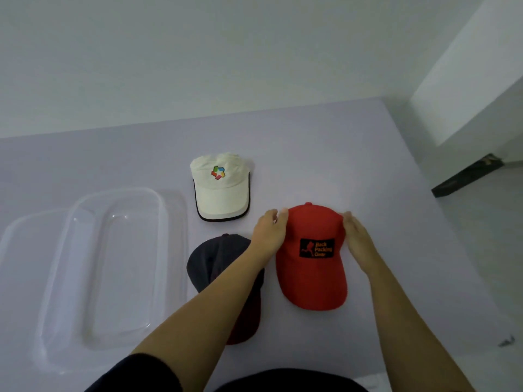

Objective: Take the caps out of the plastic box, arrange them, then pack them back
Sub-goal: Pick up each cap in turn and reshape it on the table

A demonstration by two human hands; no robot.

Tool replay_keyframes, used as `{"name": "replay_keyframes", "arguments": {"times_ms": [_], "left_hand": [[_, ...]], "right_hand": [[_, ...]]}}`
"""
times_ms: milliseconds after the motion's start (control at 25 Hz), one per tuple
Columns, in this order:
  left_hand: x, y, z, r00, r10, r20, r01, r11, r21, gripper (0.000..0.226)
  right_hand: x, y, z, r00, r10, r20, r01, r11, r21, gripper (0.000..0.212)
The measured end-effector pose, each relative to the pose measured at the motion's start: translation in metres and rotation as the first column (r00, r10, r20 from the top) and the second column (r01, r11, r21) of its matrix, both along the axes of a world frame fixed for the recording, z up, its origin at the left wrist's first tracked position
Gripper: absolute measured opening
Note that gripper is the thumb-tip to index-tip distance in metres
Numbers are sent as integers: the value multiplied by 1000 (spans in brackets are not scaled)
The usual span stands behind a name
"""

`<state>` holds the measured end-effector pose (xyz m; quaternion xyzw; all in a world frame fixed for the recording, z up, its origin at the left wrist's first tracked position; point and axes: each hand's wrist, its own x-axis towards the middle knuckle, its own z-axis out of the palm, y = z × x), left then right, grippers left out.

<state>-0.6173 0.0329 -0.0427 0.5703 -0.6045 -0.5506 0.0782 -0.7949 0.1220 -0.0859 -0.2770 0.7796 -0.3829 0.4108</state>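
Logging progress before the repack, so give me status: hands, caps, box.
Left hand and right hand flank red cap, crown sides. White cap and dark cap on table. Plastic box empty, left. Nothing blocking.

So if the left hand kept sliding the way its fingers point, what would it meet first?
The left hand lies against the red cap's crown, its fingers aimed away from the person. Straight on, only bare table shows ahead. The white cap sits off to the left of that line, though depth is hard to judge.
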Motion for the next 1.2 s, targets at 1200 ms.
{"name": "replay_keyframes", "arguments": {"times_ms": [1200], "left_hand": [[141,76,-21,869,494,6,-478,844,-242,70]], "right_hand": [[205,34,9,981,172,91,-162,981,-110,79]]}}
